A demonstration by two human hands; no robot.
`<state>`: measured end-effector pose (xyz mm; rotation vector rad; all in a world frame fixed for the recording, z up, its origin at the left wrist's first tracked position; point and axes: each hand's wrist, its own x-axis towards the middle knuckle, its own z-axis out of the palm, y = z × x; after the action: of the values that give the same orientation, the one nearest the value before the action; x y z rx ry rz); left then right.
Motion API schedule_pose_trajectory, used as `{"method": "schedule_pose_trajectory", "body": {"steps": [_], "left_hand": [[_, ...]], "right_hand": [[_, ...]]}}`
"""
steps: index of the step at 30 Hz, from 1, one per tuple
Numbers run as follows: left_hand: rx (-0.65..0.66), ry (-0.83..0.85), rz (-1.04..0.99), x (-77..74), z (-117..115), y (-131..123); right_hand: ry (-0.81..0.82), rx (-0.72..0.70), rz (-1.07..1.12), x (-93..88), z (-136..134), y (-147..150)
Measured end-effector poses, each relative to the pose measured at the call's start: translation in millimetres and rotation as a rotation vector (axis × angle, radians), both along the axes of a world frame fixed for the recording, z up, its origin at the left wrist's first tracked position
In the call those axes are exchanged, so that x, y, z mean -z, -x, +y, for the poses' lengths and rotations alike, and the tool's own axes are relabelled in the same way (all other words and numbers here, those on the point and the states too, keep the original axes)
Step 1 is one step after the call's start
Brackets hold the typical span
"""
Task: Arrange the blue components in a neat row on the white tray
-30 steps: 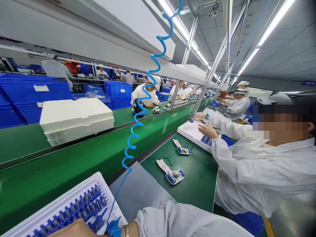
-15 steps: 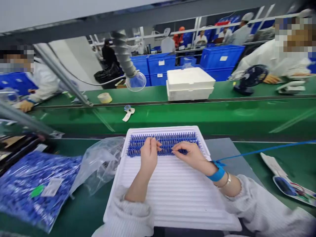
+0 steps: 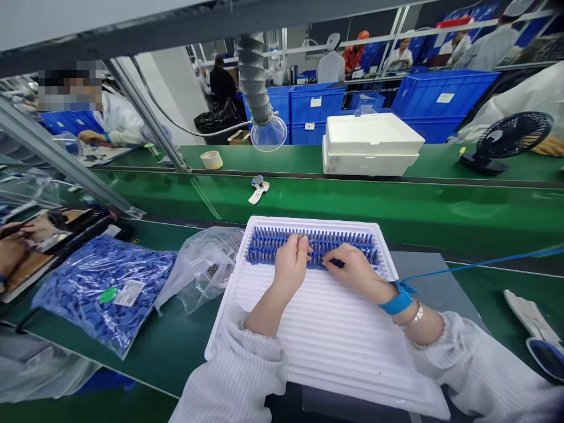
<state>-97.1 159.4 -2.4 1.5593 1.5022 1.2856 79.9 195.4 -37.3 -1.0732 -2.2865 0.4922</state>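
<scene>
Your left hand (image 3: 291, 261) and your right hand (image 3: 355, 270) are both at the far part of the white tray (image 3: 335, 329), just over the small blue parts (image 3: 264, 242), which stand there in close rows. These parts lie under your two grips and also to both sides of them, while the grooved area of the tray stretches from them toward you, under your wrists. At the left grip, thumb and fingers are drawn near to each other, but the tips are partly turned away, so I cannot tell if they are closed on something. At the right grip, thumb and forefinger point to the near edge of the rows; whether they pinch a blue part, I also cannot tell. I would judge that the step in hand is fine handling of single parts within these rows. The next move, in my opinion, calls for small motion of the fingertips and a light touch, because neighbouring parts stand very near and could be pushed. The blue wrist strap (image 3: 399, 298) sits behind your right grip, and its cord (image 3: 484, 262) runs away to the right. Well to the left of your left grip, a bag of blue pieces (image 3: 110, 288) lies on the green tabletop (image 3: 176, 335), with a clear bag (image 3: 202, 264) between it and the tray.
</scene>
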Motion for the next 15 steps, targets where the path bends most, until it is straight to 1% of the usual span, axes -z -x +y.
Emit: {"method": "schedule_pose_trajectory", "body": {"steps": [3, 5, 9, 12, 15], "left_hand": [[0.009, 0.003, 0.008, 1.0, 0.2, -0.2], [0.012, 0.006, 0.013, 1.6, 0.5, 0.2], [0.039, 0.03, 0.025, 2.9, 0.5, -0.6], [0.094, 0.054, 0.019, 5.8, -0.6, -5.5], [0.172, 0.082, 0.005, 9.8, -2.6, -13.2]], "right_hand": [[0.007, -0.014, 0.008, 2.2, 1.0, -0.2], [0.01, -0.026, 0.033, 0.6, 1.3, -0.3], [0.033, -0.003, 0.153, -11.6, -4.0, 1.1], [0.089, 0.026, 0.277, -21.4, -11.8, 3.0], [0.142, 0.035, 0.365, -24.9, -17.0, 4.0]]}}
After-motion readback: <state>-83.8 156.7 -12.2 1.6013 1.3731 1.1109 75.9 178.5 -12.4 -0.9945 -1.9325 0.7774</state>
